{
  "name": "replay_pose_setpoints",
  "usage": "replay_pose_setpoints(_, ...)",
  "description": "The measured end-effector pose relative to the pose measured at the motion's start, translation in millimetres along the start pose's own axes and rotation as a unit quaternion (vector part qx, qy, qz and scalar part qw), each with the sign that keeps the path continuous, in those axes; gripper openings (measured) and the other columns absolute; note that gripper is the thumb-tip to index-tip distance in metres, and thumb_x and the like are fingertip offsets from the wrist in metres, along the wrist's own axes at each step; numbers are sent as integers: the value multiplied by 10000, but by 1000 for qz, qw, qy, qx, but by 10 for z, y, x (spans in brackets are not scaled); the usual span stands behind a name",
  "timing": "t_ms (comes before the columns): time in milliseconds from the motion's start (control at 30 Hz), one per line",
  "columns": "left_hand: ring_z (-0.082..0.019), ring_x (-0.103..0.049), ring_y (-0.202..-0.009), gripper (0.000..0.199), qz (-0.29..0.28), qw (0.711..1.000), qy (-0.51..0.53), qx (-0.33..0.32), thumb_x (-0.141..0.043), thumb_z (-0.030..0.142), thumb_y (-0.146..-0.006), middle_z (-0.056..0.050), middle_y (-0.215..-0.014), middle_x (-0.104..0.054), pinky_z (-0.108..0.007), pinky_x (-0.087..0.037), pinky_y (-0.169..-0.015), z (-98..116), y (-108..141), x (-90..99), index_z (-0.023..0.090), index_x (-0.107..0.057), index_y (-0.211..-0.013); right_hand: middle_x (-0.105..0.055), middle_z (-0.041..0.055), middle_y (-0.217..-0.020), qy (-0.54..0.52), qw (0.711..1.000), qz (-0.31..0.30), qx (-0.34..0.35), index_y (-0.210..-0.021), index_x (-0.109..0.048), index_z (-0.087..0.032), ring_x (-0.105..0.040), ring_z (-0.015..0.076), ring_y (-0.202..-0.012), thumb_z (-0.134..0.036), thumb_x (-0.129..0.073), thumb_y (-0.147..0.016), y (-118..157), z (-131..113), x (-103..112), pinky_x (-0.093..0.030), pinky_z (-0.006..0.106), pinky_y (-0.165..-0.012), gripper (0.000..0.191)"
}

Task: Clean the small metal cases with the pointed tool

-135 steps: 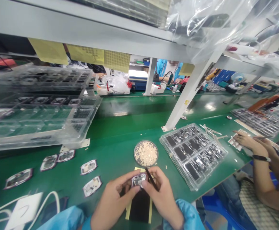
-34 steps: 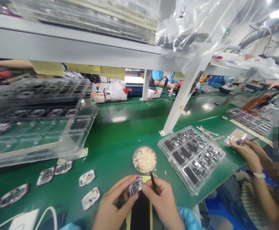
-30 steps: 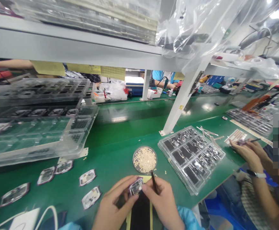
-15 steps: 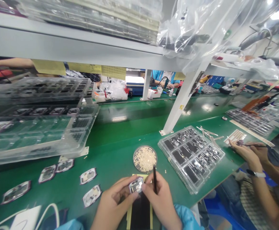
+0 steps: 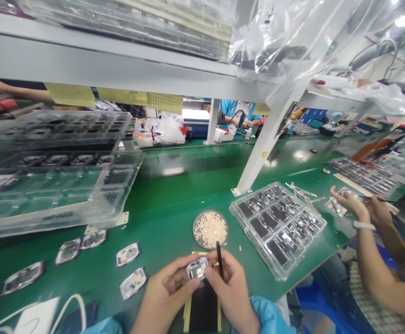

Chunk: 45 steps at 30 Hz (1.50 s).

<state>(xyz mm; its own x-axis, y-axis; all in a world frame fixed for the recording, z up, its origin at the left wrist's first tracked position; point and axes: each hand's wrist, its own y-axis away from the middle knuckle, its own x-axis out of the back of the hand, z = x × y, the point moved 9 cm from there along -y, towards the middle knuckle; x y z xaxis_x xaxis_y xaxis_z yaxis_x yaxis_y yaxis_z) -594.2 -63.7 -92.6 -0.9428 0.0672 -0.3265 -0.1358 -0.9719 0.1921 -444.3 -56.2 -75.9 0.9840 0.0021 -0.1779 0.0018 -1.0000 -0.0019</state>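
Above a black strip (image 5: 204, 311) edged with yellow, my left hand (image 5: 166, 290) is closed round a small rounded-square watch casing (image 5: 197, 268) with electronic parts inside. My right hand (image 5: 233, 290) presses its thumb at the casing's right edge. A slim black pen-shaped tool (image 5: 218, 256) stands up between the right fingers; its lower end is hidden. Just beyond the hands sits a round dish (image 5: 210, 230) of small cream-coloured pieces. Similar casings (image 5: 127, 254) lie on the green table to the left, several in all.
To the right is a clear compartment tray (image 5: 278, 227) of small electronic parts. Stacked clear trays (image 5: 115, 204) stand at the left. A white post (image 5: 258, 157) supports the overhead shelf (image 5: 119, 69). A co-worker's hands (image 5: 354, 204) are at far right; a white box with cables (image 5: 37, 317) lies front left.
The black tool has tipped slightly to the left in my right hand. My hands stay around the casing. The co-worker's hands and forearm at right have shifted.
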Motion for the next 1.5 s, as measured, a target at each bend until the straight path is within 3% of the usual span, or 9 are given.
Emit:
replay_pose_setpoints(300, -303, -709, -1069, 390, -1, 999, 32, 20, -807, 367, -796, -133, -1194, -746, -330, -600, -847, 18, 14, -10, 179, -756, -1134, -689, 55, -804, -12, 1000, 4, -15, -958, -670, -156, -634, 164, -700, -420, -764, -832, -11, 63, -51, -543, 258, -639, 308)
replay_pose_setpoints(433, -285, -677, -1118, 359, 4, 997, 58, 55, -704, 402, -878, -108, -1218, -738, -294, -555, -906, 55, 50, -23, 174, -763, -1148, -677, 50, -796, -9, 1000, 11, -24, -958, -664, -153, -612, 153, -686, -426, -759, -833, -9, 82, -38, -522, 243, -611, 315)
replay_pose_setpoints(800, -279, -652, -1146, 350, 0, 996, 54, 65, -694, 377, -883, -88, -1236, -730, -295, -510, -961, 61, 64, -49, 181, -757, -1166, -656, 45, -786, 26, 999, 17, -23, -948, -660, -142, -573, 142, -669, -414, -707, -873, 13, 105, -17, -501, 239, -609, 286)
replay_pose_setpoints(933, -274, -658, -1136, 327, -5, 995, 77, 69, -676, 360, -894, -92, -1229, -734, -294, -512, -967, 60, 72, -70, 176, -761, -1150, -645, 40, -772, 56, 998, 20, 3, -944, -655, -150, -581, 145, -656, -358, -673, -896, 54, 116, -17, -496, 241, -604, 215)
replay_pose_setpoints(1133, -262, -680, -1110, 283, 14, 993, 99, 66, -712, 353, -868, -86, -1156, -762, -271, -526, -965, 16, 77, -12, 170, -779, -1073, -634, 48, -794, 122, 988, 25, 95, -889, -647, -168, -621, 167, -717, -264, -634, -908, 120, -14, -31, -521, 258, -662, 99)
replay_pose_setpoints(1300, -254, -709, -1060, 326, 18, 998, 36, 49, -784, 386, -810, -90, -1121, -772, -275, -556, -944, 21, 44, -4, 179, -773, -1062, -618, 39, -777, 135, 983, 27, 119, -859, -640, -168, -613, 159, -705, -227, -647, -885, 115, -82, -37, -513, 241, -641, 65)
replay_pose_setpoints(1500, -261, -730, -1036, 348, 30, 999, -30, 8, -846, 394, -738, -94, -1065, -783, -291, -585, -923, 60, 2, 2, 199, -779, -1019, -641, 38, -805, 45, 998, 8, 51, -936, -637, -170, -626, 155, -688, -289, -660, -897, 60, 64, -70, -551, 250, -641, 127)
